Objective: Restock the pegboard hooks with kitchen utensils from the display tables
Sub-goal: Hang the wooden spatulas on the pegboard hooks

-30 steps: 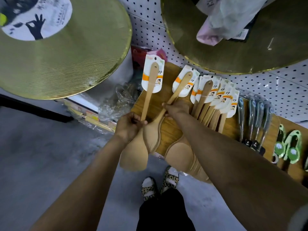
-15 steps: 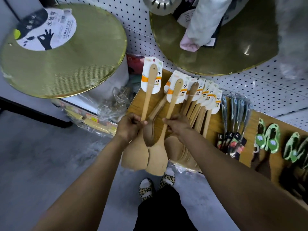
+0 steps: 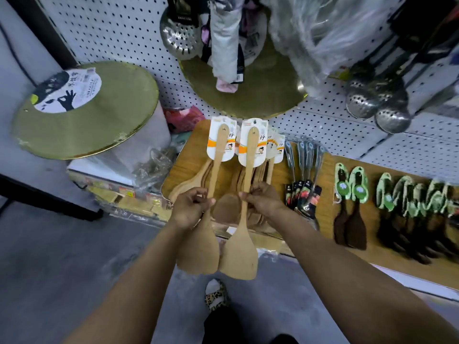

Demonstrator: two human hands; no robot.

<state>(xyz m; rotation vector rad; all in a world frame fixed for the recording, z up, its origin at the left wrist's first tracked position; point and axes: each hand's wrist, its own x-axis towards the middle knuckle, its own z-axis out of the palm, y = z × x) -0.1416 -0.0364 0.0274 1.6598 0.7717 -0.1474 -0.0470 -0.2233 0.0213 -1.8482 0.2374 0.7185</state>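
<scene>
Hands come first, low in the view, in front of the wooden display table (image 3: 188, 155). Left hand (image 3: 190, 207) pinches the thin handle of 1 wooden spatula (image 3: 201, 249), fingers curled around it; its wide blade hangs below the table edge, over the grey floor, and its white label card (image 3: 219, 142) points up over the table. Right hand (image 3: 263, 201) grips a second wooden spatula (image 3: 239, 252) in the same manner, fingers closed around the handle, the blade beside the first one and touching it. Under both hands, on the table, lies a pile of more wooden spatulas (image 3: 228, 207) with the same cards. Further right on the table lie metal utensils with dark labels (image 3: 304, 184), then dark spatulas with green cards (image 3: 351, 212), a little blurred. Left of the table stands a round golden board (image 3: 104, 125) with a printed sticker. Behind the table rises the white pegboard (image 3: 330, 125), where another golden disc (image 3: 248, 95) and perforated steel ladles (image 3: 377, 105) hang.
</scene>
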